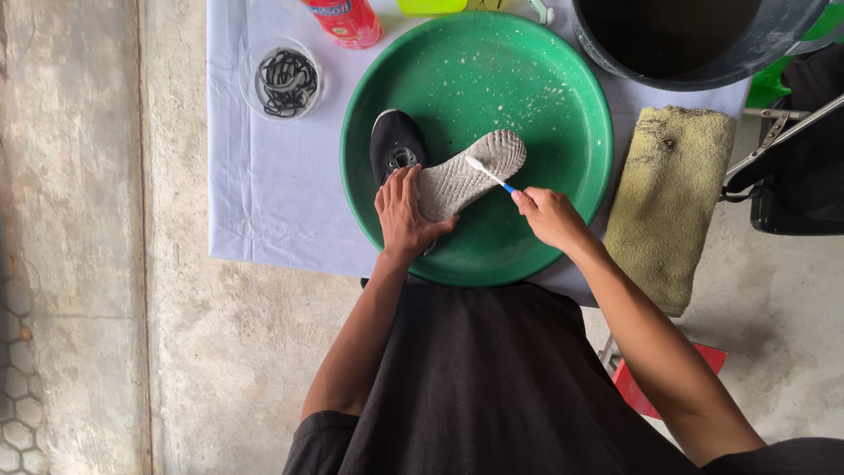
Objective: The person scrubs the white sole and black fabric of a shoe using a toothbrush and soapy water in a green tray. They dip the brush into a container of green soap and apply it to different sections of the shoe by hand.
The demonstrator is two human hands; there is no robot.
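The left hand (403, 214) presses the grey-soled black shoe (457, 176) down; the right hand (547, 215), at three o'clock, pinches a small blue-and-white toothbrush (489, 174). The wet shoe could slip sideways.

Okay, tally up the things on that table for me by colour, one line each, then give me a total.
Green: 1, the round basin.
Black: 3, the shoe, the bucket, the coiled laces in a clear bowl.
Grey: 1, the shoe sole the left hand presses down.
Red: 1, the bottle.
Olive: 1, the towel.
White and blue: 1, the toothbrush in the right hand.
Total: 8.
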